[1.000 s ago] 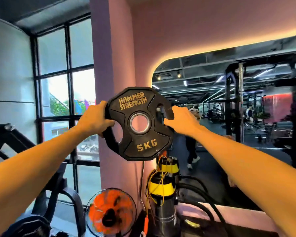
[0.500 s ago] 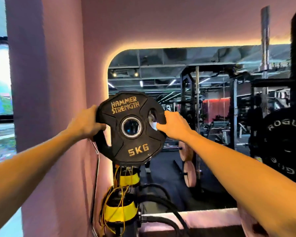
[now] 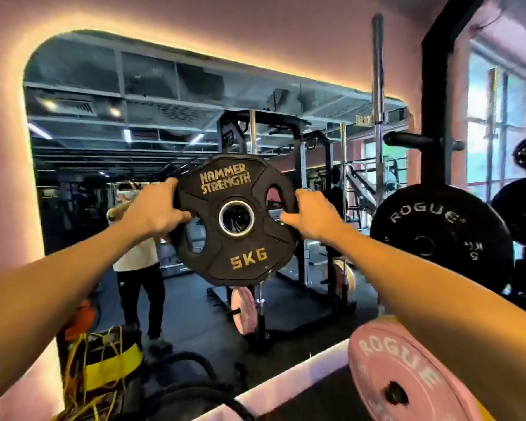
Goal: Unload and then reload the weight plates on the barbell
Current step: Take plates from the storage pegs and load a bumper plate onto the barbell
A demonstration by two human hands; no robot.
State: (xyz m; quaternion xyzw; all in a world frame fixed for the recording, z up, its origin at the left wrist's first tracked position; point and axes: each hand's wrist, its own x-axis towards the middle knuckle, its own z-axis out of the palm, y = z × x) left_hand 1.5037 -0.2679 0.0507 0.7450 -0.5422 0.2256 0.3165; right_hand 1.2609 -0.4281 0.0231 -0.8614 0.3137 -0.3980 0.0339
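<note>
Weight plate (image 3: 236, 221), black and marked 5KG, is hanging in the air in front of a big mirror (image 3: 110, 123). Left hand (image 3: 154, 209) is gripping its left edge and right hand (image 3: 312, 215) is gripping its right edge, fingers curling through the holes.

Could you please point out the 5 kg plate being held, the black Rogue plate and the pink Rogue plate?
5 kg plate (image 3: 249, 259): head view, on its face by the gold 5KG lettering.
black Rogue plate (image 3: 421, 214): head view, on its lettered upper face.
pink Rogue plate (image 3: 374, 349): head view, on its lettered rim.
</note>
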